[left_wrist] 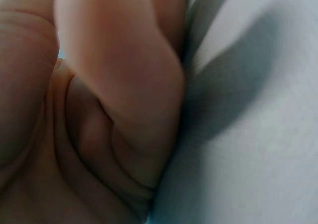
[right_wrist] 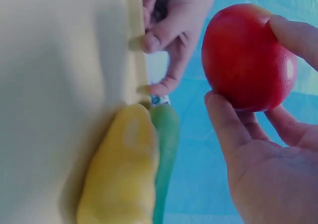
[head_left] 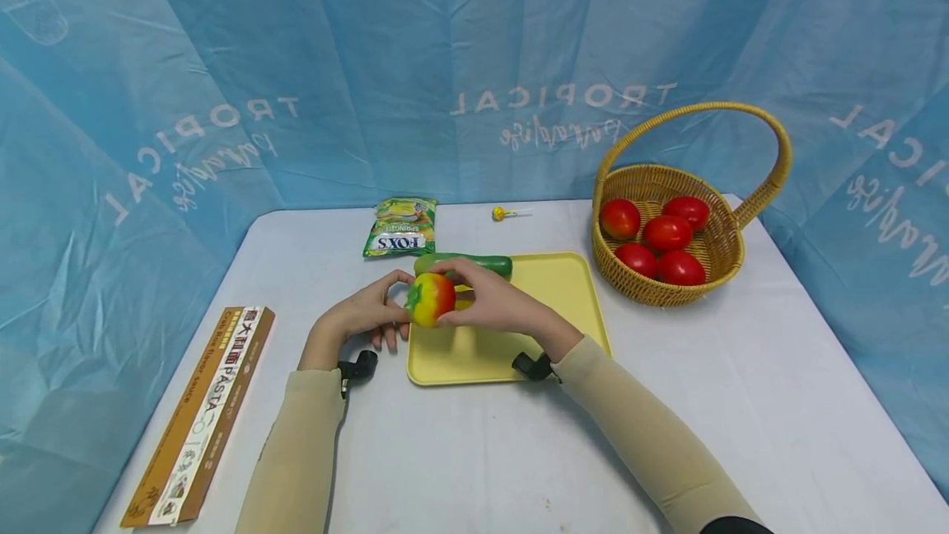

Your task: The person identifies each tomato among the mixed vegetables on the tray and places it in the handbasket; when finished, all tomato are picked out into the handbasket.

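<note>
A red-and-yellow tomato (head_left: pixel 426 297) with a green leafy top is held over the left side of a yellow tray (head_left: pixel 563 336). My right hand (head_left: pixel 495 297) grips it between thumb and fingers; the right wrist view shows the tomato's red side (right_wrist: pixel 243 60). My left hand (head_left: pixel 366 311) is beside the tomato, its thumb and index finger spread apart at the tray's left edge. Whether they touch the tray or the tomato, I cannot tell. In the tray lie a yellow elongated vegetable (right_wrist: pixel 121 169) and a green cucumber (head_left: pixel 495 264). The left wrist view shows only blurred fingers (left_wrist: pixel 124 70).
A wicker basket (head_left: pixel 730 245) with several red tomatoes (head_left: pixel 667 233) stands at the back right. Behind the tray are a green Fox's candy bag (head_left: pixel 402 225) and a yellow lollipop (head_left: pixel 500 213). A long pasta box (head_left: pixel 200 419) lies at the left. Blue cloth surrounds the table.
</note>
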A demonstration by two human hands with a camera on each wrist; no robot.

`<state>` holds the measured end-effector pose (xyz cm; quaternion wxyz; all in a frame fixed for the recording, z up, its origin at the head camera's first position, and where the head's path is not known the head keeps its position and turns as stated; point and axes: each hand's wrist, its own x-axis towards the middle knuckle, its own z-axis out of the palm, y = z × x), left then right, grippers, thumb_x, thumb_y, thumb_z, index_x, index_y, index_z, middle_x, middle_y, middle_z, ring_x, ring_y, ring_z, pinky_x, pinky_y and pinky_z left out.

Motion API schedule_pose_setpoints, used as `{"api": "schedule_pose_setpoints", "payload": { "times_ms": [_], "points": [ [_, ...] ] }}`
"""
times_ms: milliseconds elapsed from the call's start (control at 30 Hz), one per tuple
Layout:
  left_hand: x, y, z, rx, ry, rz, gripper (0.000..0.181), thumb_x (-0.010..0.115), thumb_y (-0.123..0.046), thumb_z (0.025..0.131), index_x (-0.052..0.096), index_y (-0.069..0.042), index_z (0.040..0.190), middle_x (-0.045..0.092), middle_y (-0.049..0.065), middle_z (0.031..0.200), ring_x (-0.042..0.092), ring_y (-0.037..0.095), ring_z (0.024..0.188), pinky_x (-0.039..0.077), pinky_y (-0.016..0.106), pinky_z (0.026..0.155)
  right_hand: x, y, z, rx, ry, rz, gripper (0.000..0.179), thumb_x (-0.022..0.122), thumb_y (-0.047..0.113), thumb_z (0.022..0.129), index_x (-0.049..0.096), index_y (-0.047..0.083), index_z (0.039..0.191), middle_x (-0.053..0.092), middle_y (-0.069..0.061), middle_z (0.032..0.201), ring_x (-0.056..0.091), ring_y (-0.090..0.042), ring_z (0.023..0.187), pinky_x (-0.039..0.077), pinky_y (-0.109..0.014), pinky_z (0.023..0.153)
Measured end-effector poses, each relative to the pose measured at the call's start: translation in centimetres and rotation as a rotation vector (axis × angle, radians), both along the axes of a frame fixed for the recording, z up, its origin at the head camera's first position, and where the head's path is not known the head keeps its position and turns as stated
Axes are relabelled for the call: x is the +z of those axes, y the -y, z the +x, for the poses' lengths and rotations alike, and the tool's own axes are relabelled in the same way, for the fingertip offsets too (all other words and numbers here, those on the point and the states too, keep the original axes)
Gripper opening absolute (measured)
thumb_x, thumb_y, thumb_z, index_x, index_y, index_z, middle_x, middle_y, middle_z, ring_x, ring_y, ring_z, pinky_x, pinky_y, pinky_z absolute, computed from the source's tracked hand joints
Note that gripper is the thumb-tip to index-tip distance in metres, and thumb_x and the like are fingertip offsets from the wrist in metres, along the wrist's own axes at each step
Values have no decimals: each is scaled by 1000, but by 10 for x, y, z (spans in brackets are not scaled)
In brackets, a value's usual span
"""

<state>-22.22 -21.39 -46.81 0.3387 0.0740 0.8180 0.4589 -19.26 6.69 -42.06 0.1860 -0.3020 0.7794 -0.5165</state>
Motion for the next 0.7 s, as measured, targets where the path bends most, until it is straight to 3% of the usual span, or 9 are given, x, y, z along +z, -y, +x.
{"api": "schedule_pose_setpoints", "payload": {
  "times_ms": [367,700],
  "points": [
    [1,0,2,0,-5,7,60,73,-29,99,37,-23,147,77,9,78,69,17,51,56,26,48,18,-33,-2,-47,139,-137,70,81,10,92,44,14,151,51,-11,157,54,-29,147,49,-50,118],
    [2,0,1,-12,-1,15,59,72,-28,100,37,-23,148,76,9,79,69,18,52,55,27,47,24,-85,-2,-147,119,-98,69,81,10,92,43,9,150,51,-11,158,52,-31,148,44,-54,122]
  ]
}}
